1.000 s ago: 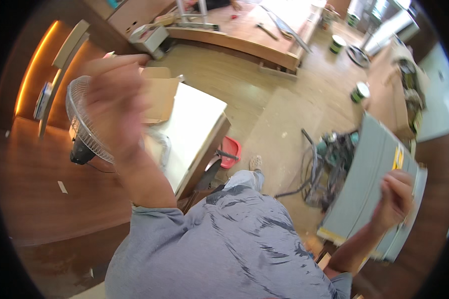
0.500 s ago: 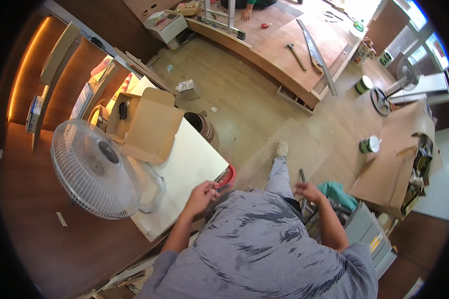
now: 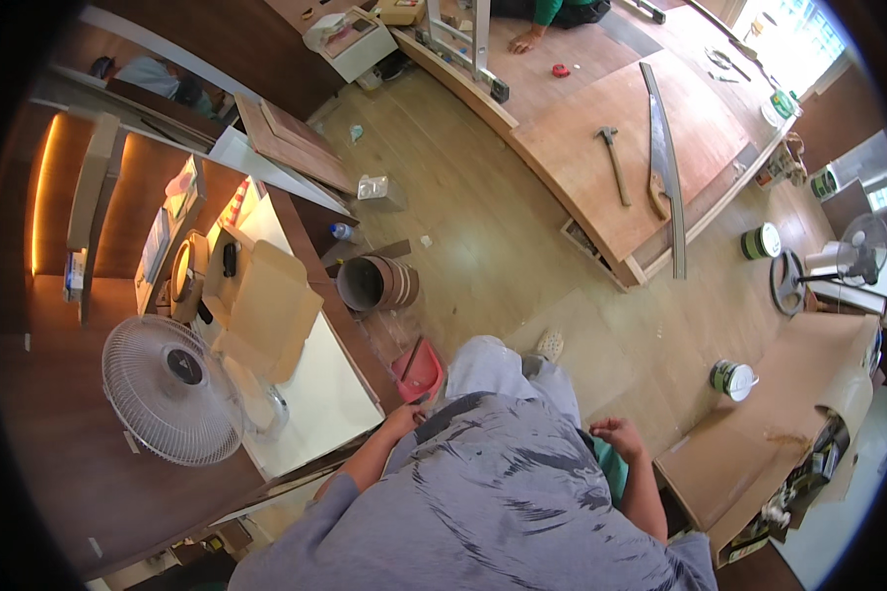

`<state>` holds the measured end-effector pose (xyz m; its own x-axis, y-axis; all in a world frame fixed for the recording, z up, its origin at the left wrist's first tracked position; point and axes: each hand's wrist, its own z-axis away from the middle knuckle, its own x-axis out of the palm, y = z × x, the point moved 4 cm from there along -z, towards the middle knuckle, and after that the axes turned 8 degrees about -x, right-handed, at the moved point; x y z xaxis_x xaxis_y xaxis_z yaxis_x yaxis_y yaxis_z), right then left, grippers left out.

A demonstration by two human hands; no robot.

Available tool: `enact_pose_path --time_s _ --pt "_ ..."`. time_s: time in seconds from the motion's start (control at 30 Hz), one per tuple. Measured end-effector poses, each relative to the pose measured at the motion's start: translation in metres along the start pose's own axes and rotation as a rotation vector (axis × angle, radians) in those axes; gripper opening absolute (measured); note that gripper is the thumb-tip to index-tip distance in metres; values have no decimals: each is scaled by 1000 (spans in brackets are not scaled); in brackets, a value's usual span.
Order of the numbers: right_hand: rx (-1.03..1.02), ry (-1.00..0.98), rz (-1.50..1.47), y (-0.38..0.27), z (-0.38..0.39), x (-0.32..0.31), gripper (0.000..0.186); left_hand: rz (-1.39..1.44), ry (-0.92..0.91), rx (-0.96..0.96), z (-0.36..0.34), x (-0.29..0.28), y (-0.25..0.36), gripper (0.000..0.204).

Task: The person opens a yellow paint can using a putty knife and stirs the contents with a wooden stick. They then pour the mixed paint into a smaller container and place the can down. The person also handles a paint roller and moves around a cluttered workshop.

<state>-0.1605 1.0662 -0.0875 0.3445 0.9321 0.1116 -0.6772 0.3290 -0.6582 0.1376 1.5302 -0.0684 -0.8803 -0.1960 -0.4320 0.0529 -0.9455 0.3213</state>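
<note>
My left hand (image 3: 401,420) is low by my left side, near the front corner of the white tabletop (image 3: 310,428). Its fingers are closed round a slim dark object (image 3: 421,399), mostly hidden, whose kind I cannot make out. Just beyond it, a red dustpan (image 3: 420,372) rests on the floor. My right hand (image 3: 617,434) hangs at my right side with fingers curled in, and nothing shows in it. Green cloth (image 3: 611,469) is partly visible beside that hand. On the raised wooden platform (image 3: 562,138) ahead lie a hammer (image 3: 613,164), a handsaw (image 3: 659,158) and a long metal straightedge (image 3: 676,212).
A fan (image 3: 172,389) and an open cardboard box (image 3: 266,305) stand on the left counter. A brown bucket (image 3: 375,283) is on the floor. Paint cans (image 3: 731,379) and a large carton (image 3: 759,424) stand right. Another person's hand (image 3: 527,39) rests on the platform beside a ladder (image 3: 478,49).
My body has moved forward past the white tabletop. The red dustpan and bucket now show more fully. My right hand has lowered and the grey toolbox has left the view.
</note>
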Motion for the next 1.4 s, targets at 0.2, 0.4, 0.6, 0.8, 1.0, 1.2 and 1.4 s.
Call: enact_pose_path --time_s 0.2,0.4,0.6,0.8,1.0,1.2,1.4 --pt "-1 290 -44 -3 -3 -38 10 97 -270 -94 -73 17 -5 33" --pt "91 480 312 32 11 -76 23 -50 -318 6 -175 -23 62 27" --pt "25 1028 -188 -76 27 -115 51 -207 -374 -106 -202 -110 284 47" --pt "137 1232 -78 -9 56 -72 42 -338 -373 -131 -298 -171 390 42" --pt "238 1247 -510 61 78 -28 17 -357 -456 -62 -295 -128 530 32" --pt "117 1150 -614 99 85 -122 13 -426 -520 88 -271 4 615 15" --pt "-83 1154 -660 79 134 -350 11 -239 -567 173 -261 112 641 19"
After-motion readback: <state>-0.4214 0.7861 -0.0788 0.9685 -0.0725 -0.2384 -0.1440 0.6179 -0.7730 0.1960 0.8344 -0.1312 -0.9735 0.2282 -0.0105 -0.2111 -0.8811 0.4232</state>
